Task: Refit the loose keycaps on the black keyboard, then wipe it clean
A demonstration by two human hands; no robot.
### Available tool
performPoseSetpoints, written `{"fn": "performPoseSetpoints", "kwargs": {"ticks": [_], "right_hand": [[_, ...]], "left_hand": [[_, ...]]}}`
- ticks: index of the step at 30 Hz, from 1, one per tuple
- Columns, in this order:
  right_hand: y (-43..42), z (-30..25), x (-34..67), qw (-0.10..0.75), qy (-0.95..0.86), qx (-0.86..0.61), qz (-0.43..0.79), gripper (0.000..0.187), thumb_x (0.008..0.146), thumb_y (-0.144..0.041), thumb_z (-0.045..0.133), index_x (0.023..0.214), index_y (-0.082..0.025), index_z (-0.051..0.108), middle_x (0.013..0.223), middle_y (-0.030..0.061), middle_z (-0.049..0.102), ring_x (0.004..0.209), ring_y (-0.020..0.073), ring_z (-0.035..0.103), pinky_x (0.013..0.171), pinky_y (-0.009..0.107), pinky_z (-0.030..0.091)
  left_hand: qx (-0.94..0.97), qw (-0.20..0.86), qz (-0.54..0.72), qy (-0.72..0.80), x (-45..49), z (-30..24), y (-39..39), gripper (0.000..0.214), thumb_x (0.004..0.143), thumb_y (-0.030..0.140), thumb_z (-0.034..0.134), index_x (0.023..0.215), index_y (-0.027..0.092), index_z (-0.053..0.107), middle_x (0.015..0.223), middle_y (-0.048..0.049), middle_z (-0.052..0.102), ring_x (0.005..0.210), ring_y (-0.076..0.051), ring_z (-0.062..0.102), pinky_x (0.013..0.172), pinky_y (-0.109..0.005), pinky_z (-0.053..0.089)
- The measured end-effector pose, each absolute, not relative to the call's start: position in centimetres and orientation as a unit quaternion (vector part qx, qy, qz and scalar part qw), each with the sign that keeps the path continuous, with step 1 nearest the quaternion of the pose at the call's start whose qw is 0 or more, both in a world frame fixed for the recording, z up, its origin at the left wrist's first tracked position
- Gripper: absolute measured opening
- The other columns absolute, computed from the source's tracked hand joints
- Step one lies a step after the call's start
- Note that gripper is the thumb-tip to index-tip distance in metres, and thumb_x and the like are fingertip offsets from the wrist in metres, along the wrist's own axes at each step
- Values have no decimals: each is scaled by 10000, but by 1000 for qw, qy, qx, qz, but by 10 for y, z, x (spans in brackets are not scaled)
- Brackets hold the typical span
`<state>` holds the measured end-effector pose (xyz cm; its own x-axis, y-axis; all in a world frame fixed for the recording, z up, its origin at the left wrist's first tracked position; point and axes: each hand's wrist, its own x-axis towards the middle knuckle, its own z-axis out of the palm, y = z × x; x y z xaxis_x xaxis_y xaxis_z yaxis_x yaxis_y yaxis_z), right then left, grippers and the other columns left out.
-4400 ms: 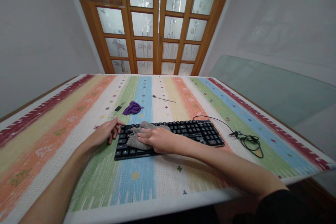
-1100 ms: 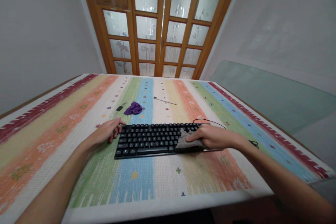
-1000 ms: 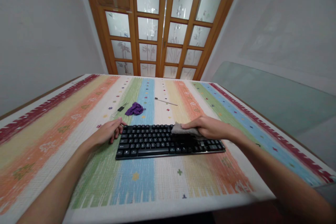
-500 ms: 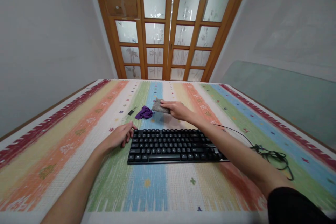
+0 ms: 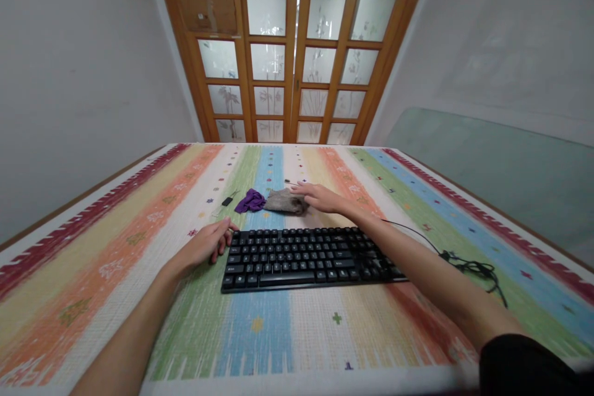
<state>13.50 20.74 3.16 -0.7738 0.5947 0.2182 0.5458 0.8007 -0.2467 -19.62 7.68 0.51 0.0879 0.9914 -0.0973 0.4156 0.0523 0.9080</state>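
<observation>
A black keyboard (image 5: 288,257) lies on the striped tablecloth in front of me. At its upper left corner is my left hand (image 5: 211,241), fingers loosely curled against the edge. My right hand (image 5: 320,197) is beyond the keyboard, fingers stretched out over the right end of a grey cloth (image 5: 283,201). The cloth lies bunched on the table, touching a crumpled purple cloth (image 5: 250,201) on its left. Just past my right fingertips shows a thin small object with a dark tip (image 5: 288,181); its kind is too small to make out.
A small black item with thin wires or prongs (image 5: 227,201) lies left of the purple cloth. The keyboard's coiled black cable (image 5: 473,267) rests at the right. Behind the striped tablecloth (image 5: 315,334) stand wooden doors with glass panes (image 5: 297,74).
The grey cloth, held raised in my right hand before, now lies on the table beside the purple cloth. My right fingers have come off it. My left hand stays at the keyboard's corner.
</observation>
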Motion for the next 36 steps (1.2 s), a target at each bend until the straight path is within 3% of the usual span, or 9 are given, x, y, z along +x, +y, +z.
{"fn": "performPoseSetpoints", "kwargs": {"ticks": [3, 7, 17, 20, 23, 27, 30, 33, 36], "right_hand": [[188, 35, 181, 228, -901, -358, 94, 490, 919, -172, 366, 1356, -186, 587, 1449, 75, 532, 1408, 233, 402, 1164, 524, 317], [145, 35, 249, 276, -847, -445, 94, 457, 959, -311, 382, 1361, -235, 586, 1440, 60, 544, 1387, 234, 435, 1175, 514, 307], [48, -2, 394, 246, -676, -692, 48, 641, 886, -572, 376, 1360, -183, 564, 1456, 129, 521, 1379, 301, 439, 1175, 491, 308], [35, -22, 413, 215, -626, -749, 32, 685, 837, -622, 397, 1274, -141, 614, 1407, 190, 553, 1387, 363, 410, 1162, 547, 300], [25, -34, 413, 188, -656, -729, 41, 622, 844, -630, 383, 1132, -168, 684, 1309, 193, 629, 1350, 380, 457, 1154, 576, 292], [17, -35, 393, 212, -708, -671, 61, 580, 868, -616, 404, 1127, -197, 711, 1361, 154, 603, 1294, 335, 530, 1121, 518, 374], [21, -31, 373, 236, -716, -653, 75, 570, 882, -571, 402, 1133, -167, 716, 1328, 159, 627, 1250, 324, 571, 1091, 486, 416], [31, -26, 354, 255, -703, -656, 102, 559, 924, -528, 332, 1135, -179, 713, 1224, 138, 694, 1152, 317, 639, 1019, 474, 479], [37, -20, 338, 269, -703, -649, 114, 565, 952, -537, 327, 1284, -194, 631, 1241, 119, 688, 1135, 309, 647, 1004, 471, 483]], "left_hand": [[601, 425, 331, 590, -195, 8, 76, 710, 768, 805, 454, 975, 148, 625, 609, 18, 541, 428, -129, 485, 348, -244, 399], [608, 415, 320, 596, -193, 13, 74, 677, 770, 792, 468, 954, 160, 627, 560, 31, 534, 382, -122, 459, 363, -246, 383], [615, 375, 300, 625, -193, 9, 78, 787, 675, 894, 433, 940, 179, 628, 472, 49, 494, 357, -146, 458, 378, -264, 383], [608, 350, 303, 645, -190, 13, 73, 785, 665, 887, 441, 948, 181, 638, 521, 27, 551, 385, -162, 501, 416, -290, 431], [620, 306, 304, 655, -186, 16, 63, 750, 679, 873, 429, 889, 194, 671, 676, -47, 667, 550, -226, 621, 505, -334, 512], [662, 201, 301, 656, -182, 13, 41, 665, 763, 778, 444, 989, 213, 714, 1046, -117, 749, 1027, -345, 671, 906, -445, 535], [657, 187, 286, 671, -179, 6, 22, 718, 801, 740, 419, 1182, 188, 676, 1266, -134, 684, 1224, -368, 590, 1094, -498, 407], [644, 197, 267, 689, -173, -1, 6, 825, 827, 729, 357, 1329, 115, 584, 1419, -162, 565, 1351, -360, 481, 1161, -511, 322], [655, 163, 244, 696, -164, -8, -6, 929, 816, 724, 397, 1465, 60, 418, 1515, -190, 442, 1409, -361, 397, 1183, -524, 276]]}}
